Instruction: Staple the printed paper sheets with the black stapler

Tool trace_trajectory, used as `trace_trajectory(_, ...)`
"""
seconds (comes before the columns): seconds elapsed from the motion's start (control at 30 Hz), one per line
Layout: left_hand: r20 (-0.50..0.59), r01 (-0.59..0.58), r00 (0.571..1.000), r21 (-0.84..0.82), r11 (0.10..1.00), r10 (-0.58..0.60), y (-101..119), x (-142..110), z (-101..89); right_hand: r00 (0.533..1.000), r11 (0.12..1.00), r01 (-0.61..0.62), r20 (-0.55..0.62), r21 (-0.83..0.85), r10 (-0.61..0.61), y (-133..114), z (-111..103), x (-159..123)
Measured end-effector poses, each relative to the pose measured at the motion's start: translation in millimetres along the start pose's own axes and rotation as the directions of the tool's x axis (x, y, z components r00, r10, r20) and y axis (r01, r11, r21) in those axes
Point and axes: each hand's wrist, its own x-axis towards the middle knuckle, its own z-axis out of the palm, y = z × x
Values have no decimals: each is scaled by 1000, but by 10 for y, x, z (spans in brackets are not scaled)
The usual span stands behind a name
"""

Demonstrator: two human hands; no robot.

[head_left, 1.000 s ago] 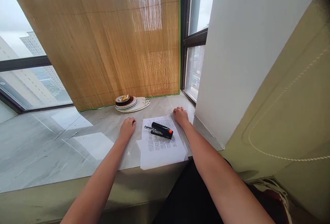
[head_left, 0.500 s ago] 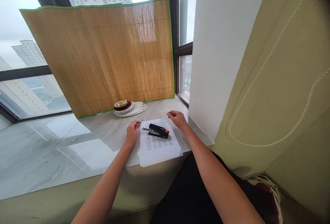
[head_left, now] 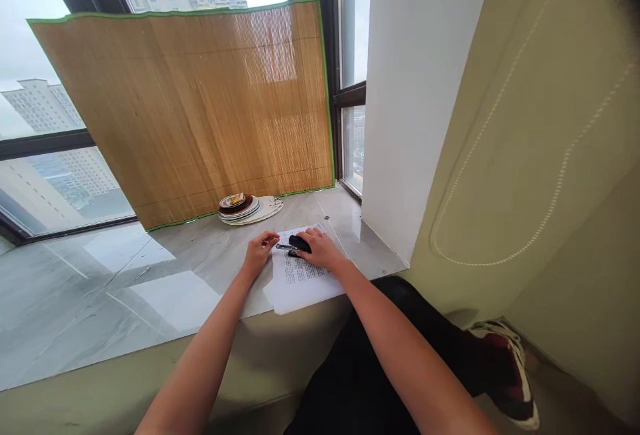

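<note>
A black stapler (head_left: pixel 299 243), its top swung up from the metal magazine, lies on printed paper sheets (head_left: pixel 300 291). My right hand (head_left: pixel 323 249) is wrapped over the stapler's rear and covers that end. Just left of the stapler's front tip is my left hand (head_left: pixel 259 250), its fingers drawn together in a pinch by the sheets' left edge. Whatever those fingertips hold is too small to make out. Beyond the sheets, a small dark piece (head_left: pixel 327 217) rests on the sill.
Stacked plates (head_left: pixel 250 211) stand at the back of the grey marble sill (head_left: pixel 190 255). Behind them a bamboo mat (head_left: pixel 200 108) leans against the window. A white wall column (head_left: pixel 415 88) bounds the right side. My leg (head_left: pixel 415 308) is below the sill's edge.
My right hand has moved left and nearer, from beyond the sheets' right corner onto the stapler. My left hand's fingers have shifted slightly towards the stapler tip. The view has shifted slightly.
</note>
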Motion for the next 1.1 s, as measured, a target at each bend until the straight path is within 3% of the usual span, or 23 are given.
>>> trace_trajectory(0.23, -13, 16, 1000, -149, 989, -19, 10, -26, 4, 997, 998, -64, 35, 5, 63, -23, 58, -1)
trace_trajectory(0.57, -9, 67, 997, -216, 974, -70, -89, -6, 1, 994, 996, -88, 56, -20, 89, -66, 22, 18)
trace_trajectory(0.87, 138, -20, 990, 34, 999, 15, -22, 34, 3, 994, 994, -91, 57, -61, 95, -68, 17, 21)
trace_trajectory(1.1, 195, 15, 981, 28, 1000, -20, -13, 46, 13, 994, 995, -92, 58, -46, 94, -65, 8, 21)
